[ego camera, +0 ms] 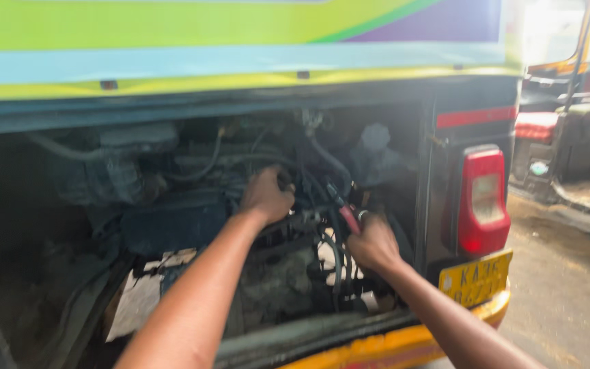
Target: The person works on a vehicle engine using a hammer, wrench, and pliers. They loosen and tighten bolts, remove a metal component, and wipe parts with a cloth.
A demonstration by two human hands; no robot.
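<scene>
Hands reached into the open rear engine bay (192, 205) of a small three-wheeled vehicle, both arms stretching forward from the bottom of the view. The left hand (265, 195) was curled closed around a dark part (285, 179) near the middle of the bay, knuckles up, fingers wrapped over it; what that part was could not be told in the shadow. The right hand (373, 242) sat lower and to the right, closed on the red handles of pliers (344, 208), whose dark nose pointed up and left toward a bundle of black hoses (329, 164) and wires. The pliers lay between the two hands, their tip just right of the left hand, near it but seemingly apart. Behind the tool stood a pale translucent reservoir (375, 154) with a cap, against the right wall of the bay. Left of the hands sat a dark boxy housing (172, 222), and grey hoses ran across the top of the compartment. Below the arms, the engine block looked grimy and blurred. Above the bay ran a green, blue and purple panel (240, 41). To the right of the opening were a red tail lamp (484, 198) and, below it, a yellow number plate (476, 277) over a yellow bumper (390, 345). Farther right, on wet-looking ground (568, 294), stood another vehicle (575, 130), well apart.
</scene>
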